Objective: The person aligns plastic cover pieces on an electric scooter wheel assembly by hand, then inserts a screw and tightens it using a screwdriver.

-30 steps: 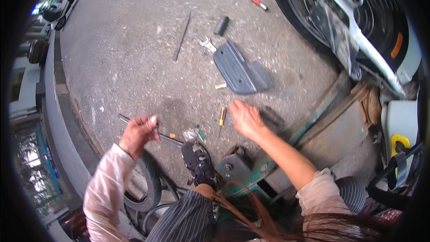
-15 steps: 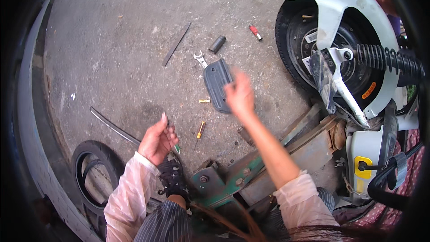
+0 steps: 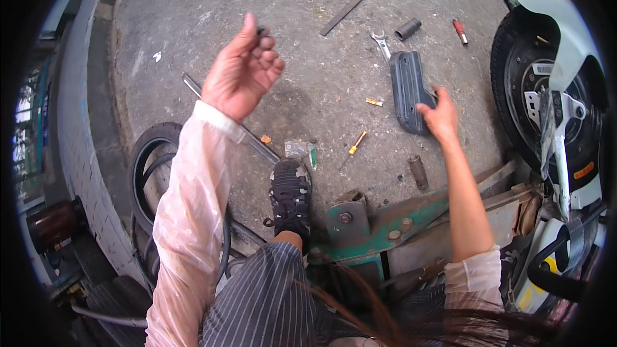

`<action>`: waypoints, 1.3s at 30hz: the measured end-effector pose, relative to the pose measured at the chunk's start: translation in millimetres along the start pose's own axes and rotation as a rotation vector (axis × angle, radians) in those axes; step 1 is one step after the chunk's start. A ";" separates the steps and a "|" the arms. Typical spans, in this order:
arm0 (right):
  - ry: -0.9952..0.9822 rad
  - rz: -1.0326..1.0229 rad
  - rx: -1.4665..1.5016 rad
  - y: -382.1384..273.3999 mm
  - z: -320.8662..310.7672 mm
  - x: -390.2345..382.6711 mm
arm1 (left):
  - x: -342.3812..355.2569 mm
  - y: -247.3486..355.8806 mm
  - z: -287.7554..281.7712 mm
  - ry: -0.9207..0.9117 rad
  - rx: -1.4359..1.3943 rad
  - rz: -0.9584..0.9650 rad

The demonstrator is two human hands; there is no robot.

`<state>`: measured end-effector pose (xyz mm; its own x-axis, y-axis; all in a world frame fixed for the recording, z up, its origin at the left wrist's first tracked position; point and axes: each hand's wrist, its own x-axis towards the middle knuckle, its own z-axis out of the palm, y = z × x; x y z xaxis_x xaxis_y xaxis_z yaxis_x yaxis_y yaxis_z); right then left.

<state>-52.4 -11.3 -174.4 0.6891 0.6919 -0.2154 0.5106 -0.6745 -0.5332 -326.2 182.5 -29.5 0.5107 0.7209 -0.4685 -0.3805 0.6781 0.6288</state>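
My left hand [image 3: 243,77] is raised over the ground at the left, palm turned up. Its thumb and curled fingers pinch a small dark piece [image 3: 261,31], mostly hidden and too small to name. My right hand [image 3: 442,117] is at the right edge of a black ribbed plastic cover [image 3: 407,87] lying on the ground. The thumb rests on the cover's lower right part and the other fingers are round its edge, partly hidden. An open-ended wrench [image 3: 381,45] touches the cover's top end, with a dark cylindrical socket [image 3: 408,29] just beyond.
A flat metal strip [image 3: 347,10], a red-handled tool [image 3: 460,32] and a yellow screwdriver [image 3: 357,143] lie about. A rusty green metal frame [image 3: 360,234] crosses in front of me. A scooter wheel [image 3: 508,58] stands right; a loose tyre [image 3: 143,154] and long bar [image 3: 260,148] lie left.
My view has swung left, so the ground things sit further right. My left hand has lifted up and away from me. My right hand has settled on the cover's edge.
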 end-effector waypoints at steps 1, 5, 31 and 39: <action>-0.031 0.018 -0.078 1.0 5.6 -2.5 | 3.4 -8.2 10.6 -0.041 0.021 -0.043; -0.104 -0.074 -0.299 21.1 20.8 -19.6 | -0.9 -71.2 59.6 -0.202 0.109 -0.358; 0.101 0.087 -0.246 86.3 -137.5 -48.0 | -76.2 -172.7 119.6 -0.398 0.417 -0.708; 0.106 0.148 -0.082 94.9 -144.3 -42.4 | -73.2 -184.8 110.0 -0.341 0.478 -0.724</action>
<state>41.0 -141.8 -97.8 0.8077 0.5558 -0.1968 0.4373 -0.7885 -0.4324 -208.4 -11.3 -43.2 0.7273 0.0135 -0.6861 0.4378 0.7608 0.4790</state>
